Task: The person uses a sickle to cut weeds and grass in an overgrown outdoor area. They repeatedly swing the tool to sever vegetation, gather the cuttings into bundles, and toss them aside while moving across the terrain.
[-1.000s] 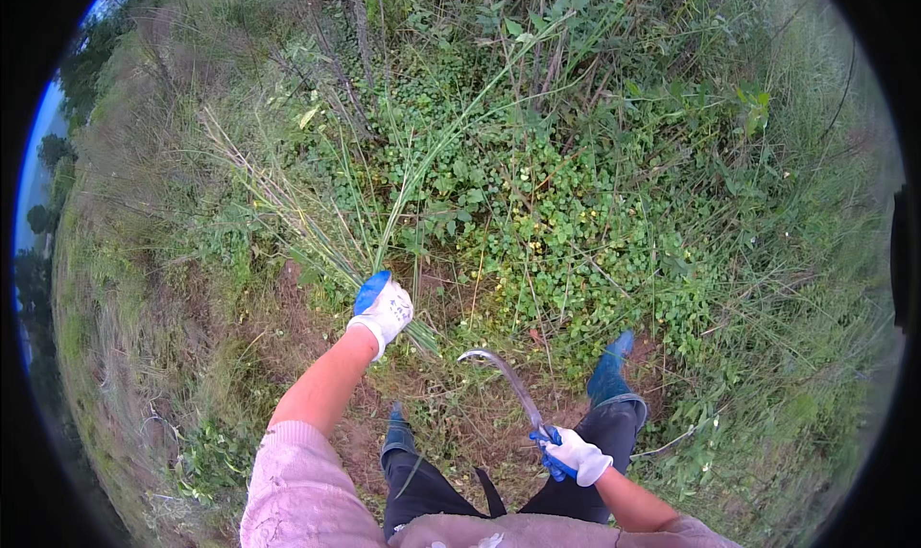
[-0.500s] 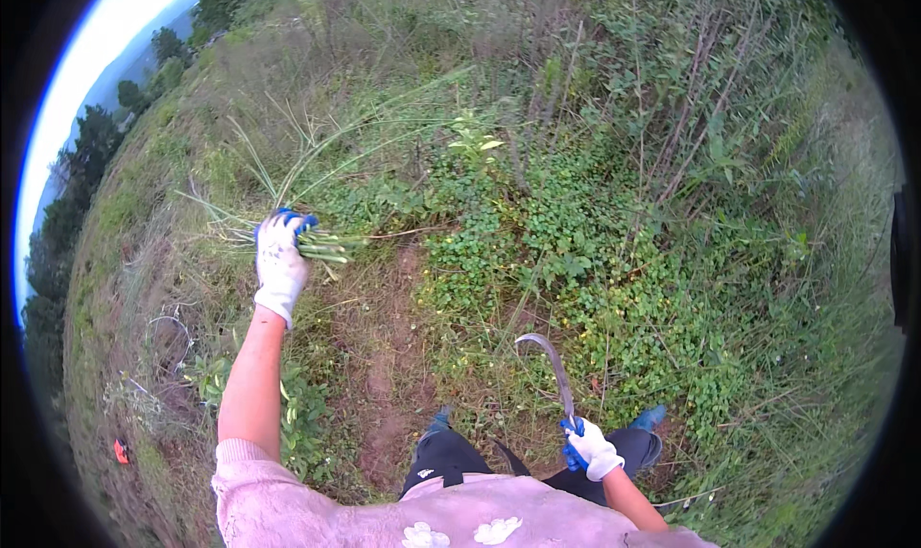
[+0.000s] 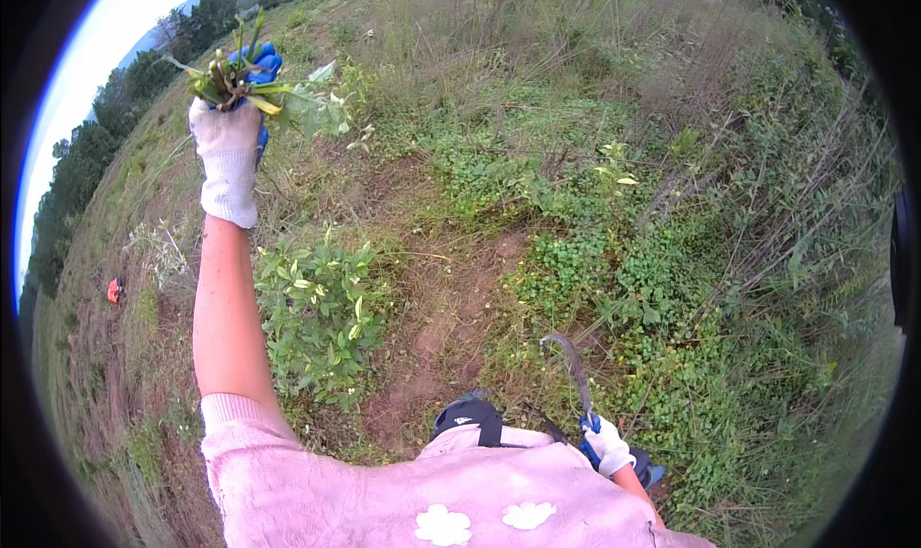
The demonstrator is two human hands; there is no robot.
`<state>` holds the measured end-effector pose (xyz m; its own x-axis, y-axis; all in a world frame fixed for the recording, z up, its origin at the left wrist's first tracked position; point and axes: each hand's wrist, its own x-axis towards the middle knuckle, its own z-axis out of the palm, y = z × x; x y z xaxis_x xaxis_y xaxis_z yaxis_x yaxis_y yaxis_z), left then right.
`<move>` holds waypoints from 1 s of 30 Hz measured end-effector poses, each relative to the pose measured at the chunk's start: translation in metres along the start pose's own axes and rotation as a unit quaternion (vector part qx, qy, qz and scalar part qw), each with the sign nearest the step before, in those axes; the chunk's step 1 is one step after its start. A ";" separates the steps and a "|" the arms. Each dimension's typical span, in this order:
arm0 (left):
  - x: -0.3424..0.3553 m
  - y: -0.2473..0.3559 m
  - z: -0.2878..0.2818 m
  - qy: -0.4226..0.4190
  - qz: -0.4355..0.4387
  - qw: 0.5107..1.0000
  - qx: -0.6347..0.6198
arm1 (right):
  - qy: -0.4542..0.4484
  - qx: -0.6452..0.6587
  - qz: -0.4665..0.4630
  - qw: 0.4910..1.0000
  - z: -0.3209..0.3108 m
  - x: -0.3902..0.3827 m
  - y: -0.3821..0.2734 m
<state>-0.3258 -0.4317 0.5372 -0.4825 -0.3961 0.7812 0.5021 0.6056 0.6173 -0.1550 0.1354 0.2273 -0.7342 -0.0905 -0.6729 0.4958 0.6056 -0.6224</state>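
Note:
My left hand (image 3: 228,131), in a white glove with blue palm and fingers, is raised far out at the upper left. Its fingers are wrapped round a bundle of cut grass stalks (image 3: 230,85), whose cut ends point toward me. Most of the bundle's far side is hidden behind the hand. Low at my right side, my right hand (image 3: 606,446), gloved the same way, grips a sickle (image 3: 576,370) by its handle. The curved dark blade points up and away from me, its tip bending left, over low green growth.
A leafy bush (image 3: 321,318) stands right of my left forearm. Bare brown soil (image 3: 432,356) runs up the middle. Dense low greenery (image 3: 614,270) and dry stems (image 3: 748,202) cover the right slope. An orange object (image 3: 115,290) lies at the far left, below distant trees (image 3: 106,116).
My left hand has swung up and away with the grass bundle, turning its cut ends toward me. The view has shifted left. My right hand still holds the sickle low.

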 end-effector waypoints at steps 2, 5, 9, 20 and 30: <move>0.020 -0.001 -0.023 0.018 0.056 0.990 0.129 | -0.002 -0.023 -0.015 1.000 0.007 0.001 -0.009; 0.040 -0.011 -0.033 0.028 0.103 0.981 0.161 | 0.014 -0.056 -0.002 0.998 0.013 0.014 0.015; 0.055 -0.012 -0.044 0.004 0.149 0.973 0.176 | 0.028 -0.056 0.019 0.998 0.020 0.022 0.033; 0.080 -0.091 -0.052 -0.061 0.175 0.837 0.515 | 0.037 -0.095 0.024 0.994 0.040 0.026 0.039; -0.389 -0.126 -0.012 -0.567 -0.510 0.533 0.366 | 0.049 -0.115 0.116 0.985 0.028 0.032 0.071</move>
<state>-0.1926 -0.3617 0.1566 -0.5689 -0.3576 -0.7406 -0.6515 0.7455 0.1406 -0.1302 0.1534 0.1500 -0.6597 0.1413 -0.7382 0.5457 0.7653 -0.3412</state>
